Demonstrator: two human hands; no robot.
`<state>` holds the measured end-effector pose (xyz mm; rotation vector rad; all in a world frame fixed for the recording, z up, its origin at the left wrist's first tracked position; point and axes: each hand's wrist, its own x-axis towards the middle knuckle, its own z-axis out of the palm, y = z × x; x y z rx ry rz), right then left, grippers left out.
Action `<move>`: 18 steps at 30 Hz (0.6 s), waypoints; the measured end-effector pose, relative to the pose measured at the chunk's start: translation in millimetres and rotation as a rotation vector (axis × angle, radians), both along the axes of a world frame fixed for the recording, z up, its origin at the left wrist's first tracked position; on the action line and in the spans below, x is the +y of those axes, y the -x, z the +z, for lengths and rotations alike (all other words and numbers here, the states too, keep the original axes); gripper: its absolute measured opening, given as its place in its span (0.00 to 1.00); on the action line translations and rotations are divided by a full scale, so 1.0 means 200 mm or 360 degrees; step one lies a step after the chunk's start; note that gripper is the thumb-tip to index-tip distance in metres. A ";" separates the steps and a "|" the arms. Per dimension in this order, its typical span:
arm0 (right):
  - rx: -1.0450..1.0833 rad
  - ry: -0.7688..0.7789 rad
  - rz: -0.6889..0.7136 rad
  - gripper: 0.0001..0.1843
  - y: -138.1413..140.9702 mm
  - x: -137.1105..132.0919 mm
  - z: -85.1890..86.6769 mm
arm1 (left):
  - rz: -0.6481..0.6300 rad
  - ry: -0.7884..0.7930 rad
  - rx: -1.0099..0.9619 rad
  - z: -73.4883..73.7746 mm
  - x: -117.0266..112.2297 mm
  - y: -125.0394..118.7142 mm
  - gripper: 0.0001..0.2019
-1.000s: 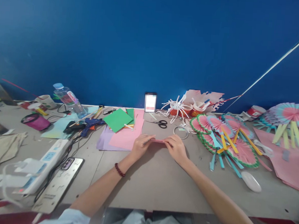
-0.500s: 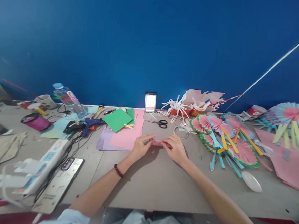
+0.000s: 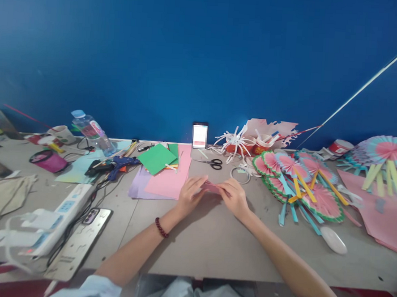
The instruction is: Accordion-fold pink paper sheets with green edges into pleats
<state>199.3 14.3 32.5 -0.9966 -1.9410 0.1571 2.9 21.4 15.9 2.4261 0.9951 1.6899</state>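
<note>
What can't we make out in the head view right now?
All head view:
- Pink paper: fold count; too small, ends covered by the left hand and right hand.
- Left hand's grip on it: too small to tell.
- Upright screen: content pixelated.
- Bottle label: small, blurred.
- Beige cloth: cut off by the left edge.
- Papers under the green sheet: mostly hidden by it.

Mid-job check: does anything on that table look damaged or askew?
Yes: the pink sheet behind the red containers, right of centre, has a ragged edge with pieces missing, unlike the straight-edged green sheet. Whether torn or cut that way, I cannot tell.
</note>
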 end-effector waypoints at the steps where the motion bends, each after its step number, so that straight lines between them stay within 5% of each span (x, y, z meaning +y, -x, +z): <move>1: 0.0128 0.0087 -0.0051 0.12 0.00 0.00 0.00 | 0.0094 -0.0028 0.0018 0.01 -0.01 0.00 0.21; 4: 0.0512 0.0376 -0.0196 0.11 0.00 0.01 0.00 | 0.0244 -0.0093 0.0084 0.02 -0.04 0.00 0.17; 8: 0.0781 0.0556 -0.0259 0.14 -0.01 0.05 -0.03 | 0.0006 -0.0107 0.0274 0.02 -0.07 -0.01 0.11; 13: 0.1179 0.0877 -0.0197 0.31 -0.01 0.06 -0.05 | -0.0174 -0.0091 0.0486 0.05 -0.09 -0.03 0.10; 18: 0.1393 0.1038 -0.0238 0.23 0.01 0.05 -0.05 | 0.0094 -0.0097 0.0561 0.05 -0.10 -0.05 0.16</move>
